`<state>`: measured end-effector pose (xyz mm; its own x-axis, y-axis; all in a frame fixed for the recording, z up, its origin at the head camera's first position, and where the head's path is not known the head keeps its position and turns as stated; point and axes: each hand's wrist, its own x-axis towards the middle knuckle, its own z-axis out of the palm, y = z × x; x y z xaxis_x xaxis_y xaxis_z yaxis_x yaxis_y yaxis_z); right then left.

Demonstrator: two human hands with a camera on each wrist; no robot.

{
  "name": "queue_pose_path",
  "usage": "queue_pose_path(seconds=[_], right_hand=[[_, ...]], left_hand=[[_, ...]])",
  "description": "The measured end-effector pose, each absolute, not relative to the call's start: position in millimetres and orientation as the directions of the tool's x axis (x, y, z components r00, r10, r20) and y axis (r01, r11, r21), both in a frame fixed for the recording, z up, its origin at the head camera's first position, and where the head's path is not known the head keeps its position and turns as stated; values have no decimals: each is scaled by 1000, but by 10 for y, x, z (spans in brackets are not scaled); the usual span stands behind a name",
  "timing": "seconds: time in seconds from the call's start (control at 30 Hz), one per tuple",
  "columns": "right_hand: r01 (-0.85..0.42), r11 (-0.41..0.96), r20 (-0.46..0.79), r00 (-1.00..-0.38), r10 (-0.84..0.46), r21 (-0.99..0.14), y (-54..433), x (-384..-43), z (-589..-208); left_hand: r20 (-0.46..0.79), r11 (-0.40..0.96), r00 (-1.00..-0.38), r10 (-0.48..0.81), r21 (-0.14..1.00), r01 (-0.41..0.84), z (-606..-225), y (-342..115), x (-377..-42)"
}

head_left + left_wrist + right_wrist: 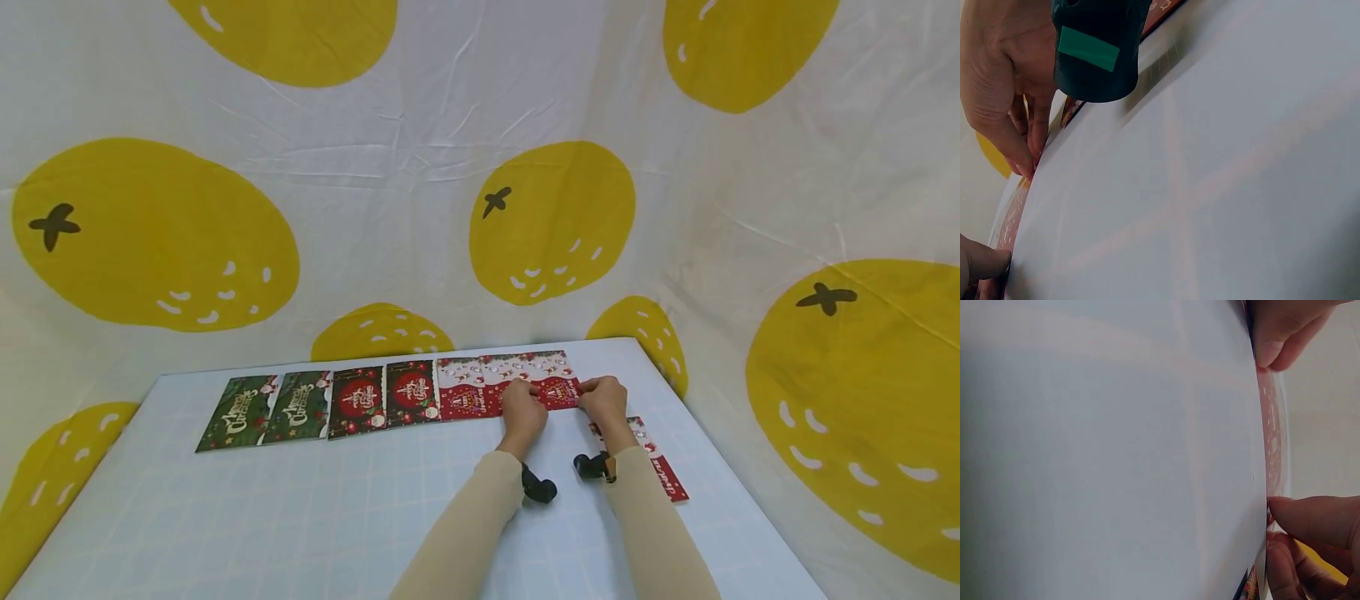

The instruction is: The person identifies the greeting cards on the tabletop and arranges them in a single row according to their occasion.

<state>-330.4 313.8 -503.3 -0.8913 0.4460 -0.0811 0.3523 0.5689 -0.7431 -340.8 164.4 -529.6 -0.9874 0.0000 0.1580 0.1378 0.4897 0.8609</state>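
Observation:
A red-and-white Christmas card point(551, 367) lies at the right end of a row of cards on the table. My left hand point(522, 414) pinches its near edge towards the left corner. At the right corner of the same card, the thumb and fingers of my right hand point(604, 402) grip the edge. In the right wrist view, that right hand point(1316, 544) has its thumb along the card's red edge point(1272, 437). A matching red-and-white card point(459, 392) adjoins on the left. Another red-and-white card point(666, 475) lies partly hidden beneath my right forearm.
Farther left in the row are two dark red Christmas cards point(357, 402) and two green ones point(297, 407). They lie on a pale blue checked tabletop point(300, 517). A white curtain with yellow fruit prints point(420, 217) hangs behind and beside the table.

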Motion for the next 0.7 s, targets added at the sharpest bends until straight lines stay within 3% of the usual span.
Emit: queue_pose_path(seconds=[0.7], right_hand=[[358, 566, -80, -886, 456, -742, 3135, -3313, -5054]], left_hand=[[167, 631, -985, 39, 760, 154, -5288, 1714, -3383]])
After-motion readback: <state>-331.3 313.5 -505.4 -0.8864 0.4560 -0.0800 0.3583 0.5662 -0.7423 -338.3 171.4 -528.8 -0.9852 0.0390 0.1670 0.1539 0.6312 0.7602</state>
